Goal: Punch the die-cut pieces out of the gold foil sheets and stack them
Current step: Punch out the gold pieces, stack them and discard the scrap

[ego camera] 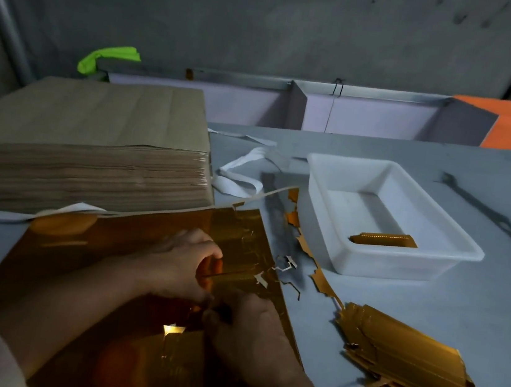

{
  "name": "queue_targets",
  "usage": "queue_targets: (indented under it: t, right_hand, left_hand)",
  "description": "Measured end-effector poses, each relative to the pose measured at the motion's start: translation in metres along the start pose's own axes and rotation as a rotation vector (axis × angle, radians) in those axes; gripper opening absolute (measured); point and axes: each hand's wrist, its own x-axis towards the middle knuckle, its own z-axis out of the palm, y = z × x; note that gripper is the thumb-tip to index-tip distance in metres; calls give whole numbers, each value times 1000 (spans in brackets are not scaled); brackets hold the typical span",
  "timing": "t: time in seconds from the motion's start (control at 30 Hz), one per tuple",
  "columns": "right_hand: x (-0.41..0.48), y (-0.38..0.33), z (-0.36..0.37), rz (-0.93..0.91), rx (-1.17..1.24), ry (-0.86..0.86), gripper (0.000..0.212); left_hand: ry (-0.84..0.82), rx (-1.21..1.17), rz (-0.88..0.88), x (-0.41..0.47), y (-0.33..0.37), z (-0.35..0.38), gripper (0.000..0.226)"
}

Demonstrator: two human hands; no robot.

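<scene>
The gold foil sheet (pixel 75 267) is cut off at the lower edge. On it the left hand (pixel 179 264) pinches a narrow gold piece (pixel 232 276) with curled fingers, and the right hand (pixel 249 325) is curled in shadow, so I cannot tell its hold. The sheet lies on a grey table (pixel 427 313); to the right is a pile of gold pieces (pixel 413 370), and farther a white tray (pixel 331 177) and a grey wall (pixel 271 16).
</scene>
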Motion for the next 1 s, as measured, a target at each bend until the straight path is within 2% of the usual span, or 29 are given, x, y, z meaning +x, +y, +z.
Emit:
queue_targets:
  t: [0.03,0.13,0.23,0.3,0.37,0.5,0.6,0.8,1.0]
  right_hand:
    - [0,1,-3,28,-11,18,6]
    - [2,6,-9,109,-11,71,26]
    - [2,9,-16,188,-1,112,17]
    - [2,10,-21,220,-3,132,11]
    - [2,11,-26,252,7,137,12]
    - [3,14,-35,285,25,173,19]
    - [3,15,-37,283,45,195,19]
    - [15,12,-32,282,83,143,14]
    - [30,5,-27,309,200,71,14]
  left_hand:
    - [-12,-24,5,0,0,1,91]
    - [16,-104,5,-1,-1,3,82]
    - [64,-122,12,-3,-2,4,63]
    - [101,-133,9,-3,-2,3,59]
    - [145,-158,-7,-3,-3,2,61]
    - [180,-212,-77,0,-4,-3,77]
    - [165,-189,-95,1,-6,-5,75]
    - [220,-141,41,-2,-5,1,36]
    - [218,-283,7,0,-11,-4,31]
